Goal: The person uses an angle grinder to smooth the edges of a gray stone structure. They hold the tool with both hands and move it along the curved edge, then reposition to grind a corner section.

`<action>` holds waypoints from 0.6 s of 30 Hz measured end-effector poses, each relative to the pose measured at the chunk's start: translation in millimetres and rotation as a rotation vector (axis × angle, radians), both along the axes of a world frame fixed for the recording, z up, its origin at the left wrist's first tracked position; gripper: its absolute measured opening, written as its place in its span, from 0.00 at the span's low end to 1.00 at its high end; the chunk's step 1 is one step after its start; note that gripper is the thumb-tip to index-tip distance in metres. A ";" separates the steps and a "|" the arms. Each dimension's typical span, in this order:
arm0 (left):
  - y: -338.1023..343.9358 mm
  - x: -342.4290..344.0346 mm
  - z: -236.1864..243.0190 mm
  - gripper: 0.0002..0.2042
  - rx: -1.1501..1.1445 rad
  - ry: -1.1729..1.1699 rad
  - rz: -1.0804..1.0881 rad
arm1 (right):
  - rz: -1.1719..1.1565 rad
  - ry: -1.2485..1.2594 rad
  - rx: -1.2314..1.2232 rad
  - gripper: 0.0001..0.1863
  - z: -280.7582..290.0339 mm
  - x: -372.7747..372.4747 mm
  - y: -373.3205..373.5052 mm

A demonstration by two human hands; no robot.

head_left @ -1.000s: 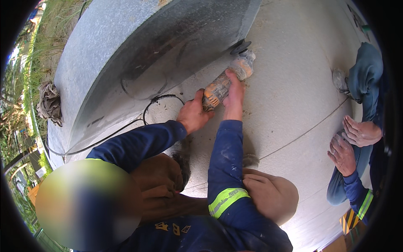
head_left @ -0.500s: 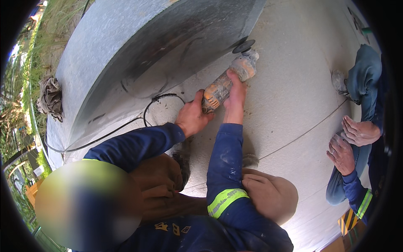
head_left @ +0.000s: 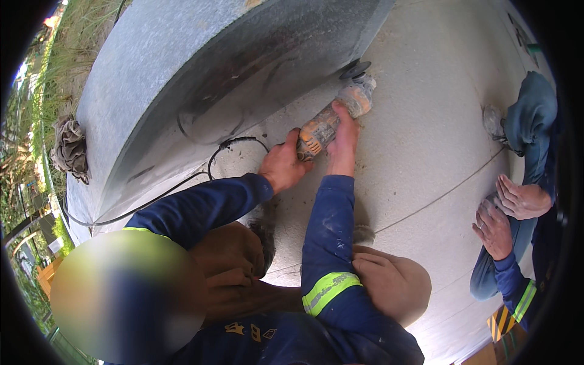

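I hold a dusty orange-and-grey angle grinder (head_left: 321, 129) low over the paving, its body slanting up and to the right. My left hand (head_left: 282, 164) is closed round the rear end, where the black cord (head_left: 213, 159) trails off to the left. My right hand (head_left: 344, 139) grips the body nearer the head, thumb along the top. The dark disc (head_left: 356, 70) is at the foot of a grey stone block (head_left: 274, 67), by the seam with the pavement (head_left: 420, 134). Whether the disc touches the stone I cannot tell.
At the right a co-worker (head_left: 517, 255) crouches, hands resting at the knees. A crumpled brown cloth (head_left: 71, 149) lies on the block's left end, with grass (head_left: 76, 67) beyond. A yellow-and-black striped object (head_left: 501, 322) stands at the lower right. My knees (head_left: 392, 283) are bent below the grinder.
The grinder and both hands have shifted very slightly right in the picture, and the view itself has moved a little. My grip is the same.
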State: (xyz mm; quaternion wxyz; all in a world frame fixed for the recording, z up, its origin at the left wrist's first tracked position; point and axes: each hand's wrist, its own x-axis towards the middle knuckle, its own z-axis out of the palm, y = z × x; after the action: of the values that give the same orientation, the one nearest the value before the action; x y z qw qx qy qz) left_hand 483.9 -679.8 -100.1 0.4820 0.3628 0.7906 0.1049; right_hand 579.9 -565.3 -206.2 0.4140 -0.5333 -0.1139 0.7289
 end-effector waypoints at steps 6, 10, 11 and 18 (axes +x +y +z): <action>2.8 -1.1 -3.5 0.43 -0.007 0.000 -0.012 | -0.007 0.017 0.001 0.23 0.0 0.0 1.5; 1.6 -1.4 -2.9 0.43 0.013 -0.003 -0.009 | -0.016 0.004 0.005 0.23 8.1 -1.2 2.6; 1.9 -0.8 -1.0 0.43 0.013 -0.001 -0.010 | -0.018 0.008 0.012 0.23 10.9 -0.7 3.1; 1.1 0.4 3.6 0.43 0.023 0.000 -0.005 | -0.011 0.016 0.025 0.23 21.7 0.0 3.6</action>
State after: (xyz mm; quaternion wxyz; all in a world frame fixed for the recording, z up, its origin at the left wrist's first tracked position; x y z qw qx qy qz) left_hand 484.3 -678.6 -96.4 0.4781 0.3705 0.7883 0.1129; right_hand 579.9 -561.6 -184.6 0.4258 -0.5226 -0.1167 0.7294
